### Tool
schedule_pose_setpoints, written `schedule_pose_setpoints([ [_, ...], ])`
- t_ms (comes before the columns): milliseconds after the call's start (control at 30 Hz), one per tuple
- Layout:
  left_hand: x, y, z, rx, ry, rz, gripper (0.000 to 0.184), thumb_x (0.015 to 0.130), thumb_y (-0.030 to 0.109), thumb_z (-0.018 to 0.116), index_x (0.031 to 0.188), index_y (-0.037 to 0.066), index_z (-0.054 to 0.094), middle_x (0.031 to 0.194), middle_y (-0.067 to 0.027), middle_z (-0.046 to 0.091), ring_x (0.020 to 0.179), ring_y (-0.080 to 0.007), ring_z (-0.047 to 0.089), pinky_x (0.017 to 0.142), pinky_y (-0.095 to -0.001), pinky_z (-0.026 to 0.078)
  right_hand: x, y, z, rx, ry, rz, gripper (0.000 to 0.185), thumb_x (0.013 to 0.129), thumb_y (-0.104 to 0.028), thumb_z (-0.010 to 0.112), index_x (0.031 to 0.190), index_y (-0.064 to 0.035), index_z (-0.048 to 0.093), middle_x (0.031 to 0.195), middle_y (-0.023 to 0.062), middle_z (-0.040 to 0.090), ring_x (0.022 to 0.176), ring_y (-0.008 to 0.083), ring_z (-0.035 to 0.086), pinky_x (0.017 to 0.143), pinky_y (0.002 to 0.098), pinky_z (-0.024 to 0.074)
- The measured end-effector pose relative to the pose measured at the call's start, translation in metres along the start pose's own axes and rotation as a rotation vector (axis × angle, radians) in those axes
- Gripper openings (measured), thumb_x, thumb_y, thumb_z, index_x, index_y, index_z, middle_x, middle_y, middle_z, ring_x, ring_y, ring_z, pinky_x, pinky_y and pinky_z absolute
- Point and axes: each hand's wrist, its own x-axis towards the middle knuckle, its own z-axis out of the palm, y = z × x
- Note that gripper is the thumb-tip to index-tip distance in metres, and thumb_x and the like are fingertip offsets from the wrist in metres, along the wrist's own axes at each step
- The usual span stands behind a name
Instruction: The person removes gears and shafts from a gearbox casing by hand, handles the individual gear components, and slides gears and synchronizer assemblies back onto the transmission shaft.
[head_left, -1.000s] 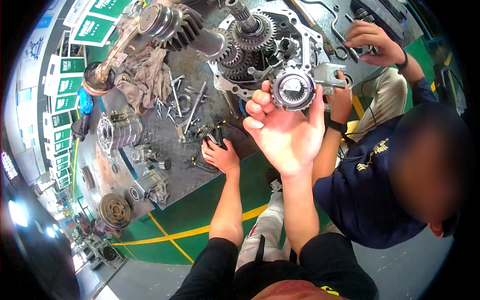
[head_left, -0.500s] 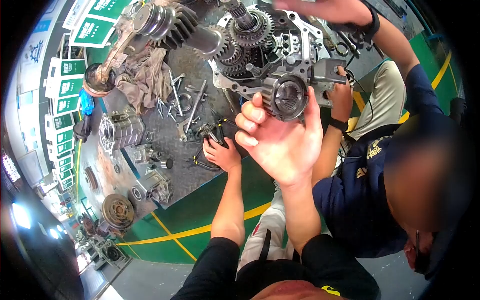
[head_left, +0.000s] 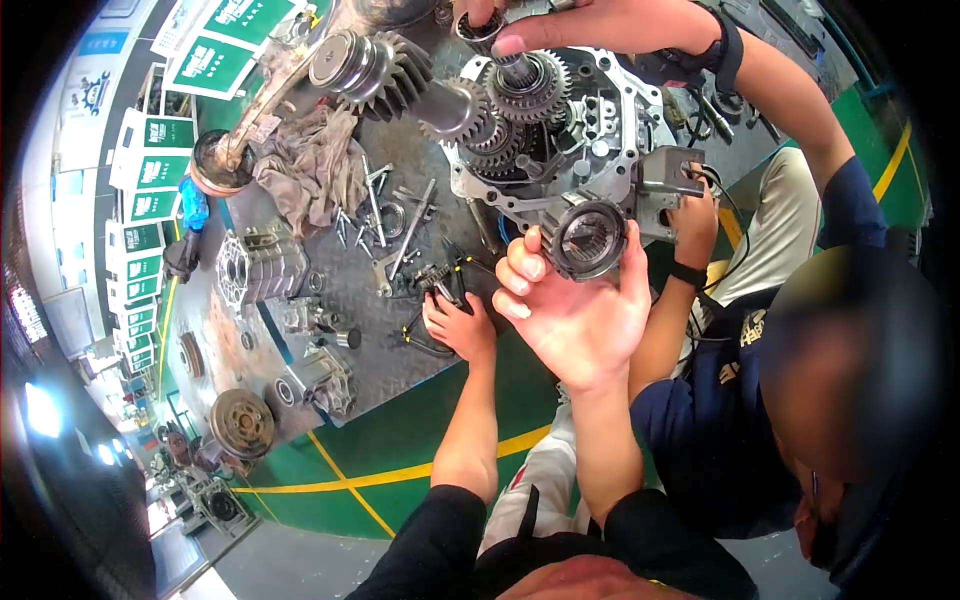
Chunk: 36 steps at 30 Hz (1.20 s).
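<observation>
My right hand (head_left: pixel 590 340) is raised, palm up, with fingertips and thumb gripping a toothed metal gear ring (head_left: pixel 586 238) with splines inside. The ring is tilted toward me, in front of the gearbox housing (head_left: pixel 655 110). My left hand (head_left: pixel 462 328) lies on the workbench edge with fingers apart, touching or beside a small dark metal part (head_left: pixel 432 278) and pliers with black-and-yellow handles (head_left: pixel 428 342). What is under its fingers is partly hidden. Geared shafts (head_left: pixel 528 88) stand in the housing. A large helical gear shaft (head_left: pixel 395 85) is to their left.
A co-worker's hand (head_left: pixel 600 28) holds a splined sleeve (head_left: pixel 480 30) at the upright shaft's top; their other hand (head_left: pixel 695 220) is at a metal bracket (head_left: pixel 668 175). A rag (head_left: pixel 315 165), bolts (head_left: pixel 375 205) and a casing (head_left: pixel 262 265) lie on the bench (head_left: pixel 385 375).
The co-worker's upper hand has moved left to the shaft top, where a splined sleeve now shows. The view has shifted slightly. My right hand still holds the gear ring, now tilted more toward me.
</observation>
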Motion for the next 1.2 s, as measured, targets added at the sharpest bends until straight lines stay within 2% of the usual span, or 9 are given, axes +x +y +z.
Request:
schedule_pose_setpoints([
  [67, 0.0, -0.001, 0.002, 0.019, -0.015, -0.014, 0.059, 0.09, 0.035, 0.06, 0.134, -0.003, 0.05, 0.145, -0.0179, 0.044, 0.136, -0.0374, 0.038, 0.114, -0.0508, 0.03, -0.002, 0.002, -0.001, -0.005, 0.123, -0.064, 0.079, 0.093, -0.07, 0.044, 0.117, 0.0051, 0.052, 0.095, 0.0082, 0.047, 0.091, 0.022, 0.041, 0.076, 0.0335, 0.0359],
  [600, -0.001, -0.002, 0.002, 0.048, -0.013, 0.002, 0.058, 0.091, 0.036, 0.06, 0.132, -0.005, 0.05, 0.146, -0.0183, 0.044, 0.136, -0.0383, 0.037, 0.114, -0.0511, 0.028, -0.01, -0.004, -0.022, -0.018, 0.082, -0.066, 0.076, 0.095, -0.066, 0.047, 0.12, 0.006, 0.052, 0.097, 0.0094, 0.05, 0.093, 0.0217, 0.043, 0.078, 0.0338, 0.0373],
  [867, -0.001, 0.001, -0.002, 0.04, -0.008, 0.016, 0.057, 0.092, 0.035, 0.06, 0.132, -0.005, 0.05, 0.145, -0.0185, 0.044, 0.136, -0.0383, 0.037, 0.114, -0.0513, 0.029, -0.013, -0.001, -0.025, -0.104, 0.185, -0.097, 0.077, 0.095, -0.066, 0.045, 0.122, 0.0063, 0.053, 0.097, 0.0094, 0.05, 0.092, 0.0217, 0.043, 0.078, 0.034, 0.0369],
  [1200, -0.001, 0.002, -0.003, 0.019, -0.031, -0.01, 0.06, 0.092, 0.035, 0.06, 0.136, -0.003, 0.048, 0.146, -0.0178, 0.043, 0.137, -0.0377, 0.036, 0.114, -0.0515, 0.029, -0.01, -0.008, -0.024, -0.024, 0.068, -0.037, 0.077, 0.095, -0.066, 0.045, 0.121, 0.006, 0.054, 0.098, 0.009, 0.05, 0.093, 0.0221, 0.042, 0.077, 0.0341, 0.0368],
])
